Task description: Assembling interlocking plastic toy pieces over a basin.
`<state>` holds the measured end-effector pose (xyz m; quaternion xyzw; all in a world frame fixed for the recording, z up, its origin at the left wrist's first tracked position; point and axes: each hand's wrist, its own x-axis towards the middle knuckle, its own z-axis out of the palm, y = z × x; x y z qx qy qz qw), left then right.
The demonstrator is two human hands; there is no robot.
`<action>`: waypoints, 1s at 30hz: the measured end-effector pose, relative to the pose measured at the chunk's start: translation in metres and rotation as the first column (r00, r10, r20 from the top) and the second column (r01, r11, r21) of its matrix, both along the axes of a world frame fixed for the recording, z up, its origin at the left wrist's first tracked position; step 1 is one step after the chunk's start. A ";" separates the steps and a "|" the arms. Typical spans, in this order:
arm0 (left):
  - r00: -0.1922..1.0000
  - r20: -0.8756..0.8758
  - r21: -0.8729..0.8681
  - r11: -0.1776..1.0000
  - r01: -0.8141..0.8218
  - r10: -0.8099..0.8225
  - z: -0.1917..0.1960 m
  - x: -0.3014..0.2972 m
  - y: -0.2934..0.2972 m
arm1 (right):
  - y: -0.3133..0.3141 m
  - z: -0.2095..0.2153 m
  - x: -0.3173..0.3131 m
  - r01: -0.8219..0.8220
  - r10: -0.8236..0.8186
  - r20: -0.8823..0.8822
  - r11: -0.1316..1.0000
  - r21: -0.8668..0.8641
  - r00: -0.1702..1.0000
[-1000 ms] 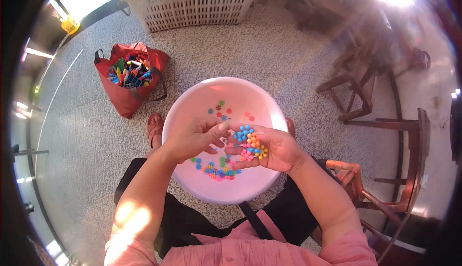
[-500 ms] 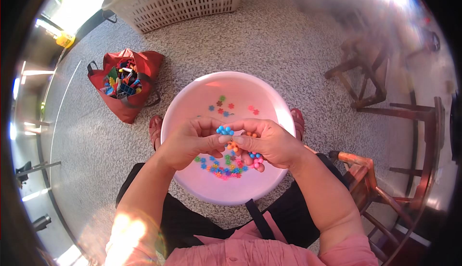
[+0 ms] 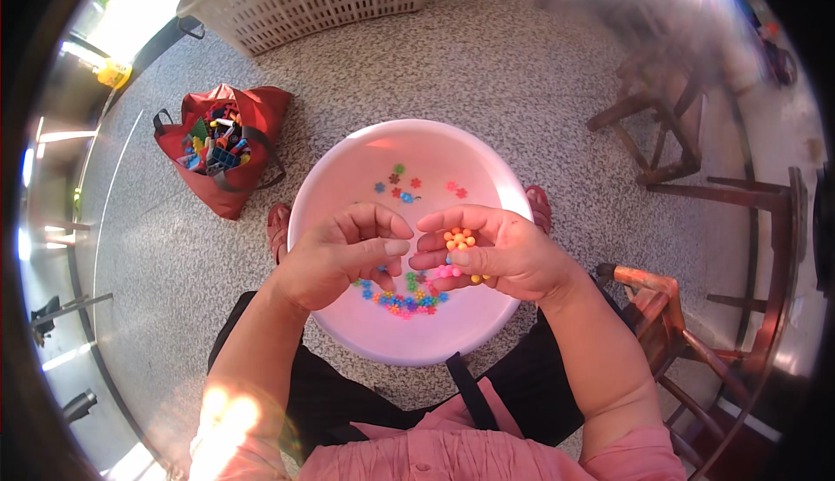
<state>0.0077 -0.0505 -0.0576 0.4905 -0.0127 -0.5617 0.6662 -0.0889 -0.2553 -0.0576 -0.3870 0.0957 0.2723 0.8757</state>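
Observation:
My left hand (image 3: pixel 346 250) is loosely curled above the pink basin (image 3: pixel 313 181), its thumb pointing toward my other hand. A bit of blue plastic (image 3: pixel 381 268) shows under that thumb, mostly hidden by the fingers. Apart from it by a small gap, my right hand (image 3: pixel 513 259) cradles a bunch of flower-shaped plastic beads. An orange flower bead (image 3: pixel 459 238) stands above the right thumb. Pink beads (image 3: pixel 448 271) and a little blue and yellow show below it. More coloured flower beads (image 3: pixel 404 303) lie at the near side of the basin, several others (image 3: pixel 400 187) toward its far side.
A red bag (image 3: pixel 219 196) full of mixed small toy pieces stands on the speckled floor (image 3: pixel 365 72) at the left. Farther off is a white slotted crate (image 3: pixel 330 3). Wooden chairs (image 3: pixel 652 290) stand at the right, close to my right knee. My feet flank the basin.
My hands have drawn apart after meeting over the blue and orange beads. The orange flower bead stays with my right hand. The blue bead no longer shows between the fingertips.

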 end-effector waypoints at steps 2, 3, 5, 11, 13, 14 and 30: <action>0.993 0.112 0.031 0.999 0.042 -0.045 0.003 0.000 0.001 | 0.003 0.001 0.003 0.004 -0.004 -0.062 1.000 0.008 0.998; 0.971 0.219 0.064 0.994 0.084 -0.096 0.003 -0.001 0.002 | 0.005 -0.002 0.003 0.010 -0.008 -0.087 1.000 0.022 0.996; 0.911 0.393 0.093 0.991 0.099 -0.128 0.005 -0.007 -0.003 | 0.009 -0.005 0.005 0.012 -0.008 -0.112 0.999 0.036 0.994; 0.671 0.700 0.289 0.956 0.048 -0.246 0.009 -0.022 -0.017 | 0.022 -0.018 0.003 0.104 -0.073 -0.191 0.982 0.157 0.979; 0.677 0.690 0.325 0.945 0.028 -0.257 0.004 -0.021 -0.014 | 0.027 -0.008 0.006 0.128 -0.066 -0.268 0.967 0.220 0.961; 0.727 0.646 0.306 0.951 0.034 -0.234 0.002 -0.019 -0.012 | 0.027 -0.010 0.007 0.125 -0.062 -0.268 0.967 0.222 0.961; 0.995 0.019 -0.010 0.995 -0.098 0.098 0.013 0.004 0.003 | 0.017 0.001 0.010 0.106 -0.108 -0.131 0.994 -0.016 0.985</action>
